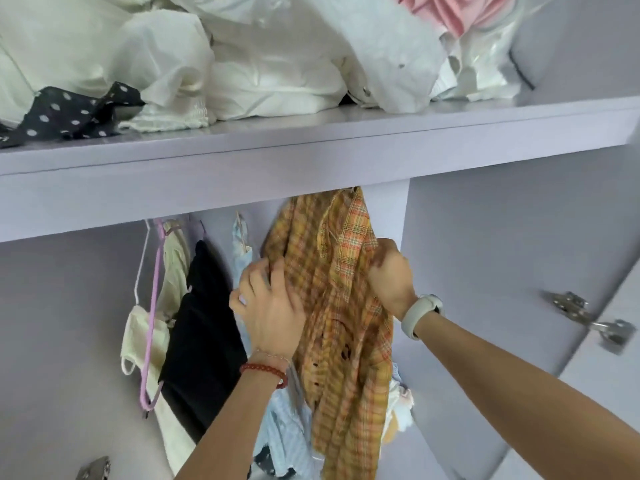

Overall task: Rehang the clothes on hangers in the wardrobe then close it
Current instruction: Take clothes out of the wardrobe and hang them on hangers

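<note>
While its hanger stays hidden, left hand (pixel 268 308) and right hand (pixel 389 275) grip plaid shirt (pixel 337 306).

Place: a home, at an open built-in wardrobe (pixel 485 244) for clothes.
Build: pale lilac panels, with a shelf (pixel 311 157) across the top and a hanging space below it.
Shelf load: crumpled white linen (pixel 242 64), a black polka-dot cloth (pixel 65 112) and a pink garment (pixel 446 12) in clear plastic, piled loosely as household laundry.
Hanging space: a yellow plaid shirt (pixel 339 306), a black garment (pixel 204 323), a cream garment (pixel 145 334) and a light blue garment (pixel 287 427) hang side by side.
Hangers: a lilac hanger (pixel 152 323) among the clothes.
Doors: metal hinges (pixel 588 320) on the right wall and at the lower left.
</note>
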A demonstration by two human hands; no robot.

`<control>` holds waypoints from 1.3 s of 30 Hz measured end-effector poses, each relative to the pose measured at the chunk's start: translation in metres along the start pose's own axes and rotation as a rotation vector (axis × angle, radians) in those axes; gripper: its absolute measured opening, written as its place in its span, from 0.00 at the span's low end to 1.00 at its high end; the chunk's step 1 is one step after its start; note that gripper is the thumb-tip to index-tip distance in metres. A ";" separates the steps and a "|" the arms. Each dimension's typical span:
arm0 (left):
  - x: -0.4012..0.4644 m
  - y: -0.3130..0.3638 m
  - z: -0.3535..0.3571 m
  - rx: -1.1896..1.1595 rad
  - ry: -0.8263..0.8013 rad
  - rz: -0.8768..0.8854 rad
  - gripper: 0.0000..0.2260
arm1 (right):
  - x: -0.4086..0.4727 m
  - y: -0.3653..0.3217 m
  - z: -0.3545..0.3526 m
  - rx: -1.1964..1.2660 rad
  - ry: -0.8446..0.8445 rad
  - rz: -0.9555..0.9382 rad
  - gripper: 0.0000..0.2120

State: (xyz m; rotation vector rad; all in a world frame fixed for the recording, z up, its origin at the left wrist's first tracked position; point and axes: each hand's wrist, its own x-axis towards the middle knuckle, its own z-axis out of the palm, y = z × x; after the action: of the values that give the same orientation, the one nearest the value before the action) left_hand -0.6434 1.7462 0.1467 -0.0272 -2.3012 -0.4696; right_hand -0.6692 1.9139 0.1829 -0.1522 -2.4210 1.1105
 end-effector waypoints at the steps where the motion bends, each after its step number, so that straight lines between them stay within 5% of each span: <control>1: 0.001 0.009 0.003 -0.033 0.006 0.037 0.20 | 0.001 0.005 -0.008 0.008 0.027 -0.018 0.14; 10: -0.024 0.086 0.035 -0.452 -0.229 0.115 0.21 | -0.056 0.093 -0.101 -0.251 0.121 -0.066 0.14; 17: -0.090 0.177 0.050 -0.581 -0.515 0.382 0.20 | -0.191 0.174 -0.212 -0.328 0.062 0.025 0.15; 27: -0.315 0.323 0.022 -0.771 -1.154 0.820 0.08 | -0.475 0.256 -0.328 -0.438 0.268 0.687 0.10; 39: -0.539 0.470 -0.079 -0.755 -1.585 1.749 0.11 | -0.710 0.193 -0.309 -0.161 0.746 1.409 0.18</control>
State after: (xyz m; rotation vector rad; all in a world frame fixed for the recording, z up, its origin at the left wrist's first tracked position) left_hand -0.1339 2.2232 -0.0289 -3.2633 -1.8395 -0.2210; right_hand 0.0826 2.0512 -0.0482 -2.0921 -1.4809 0.9724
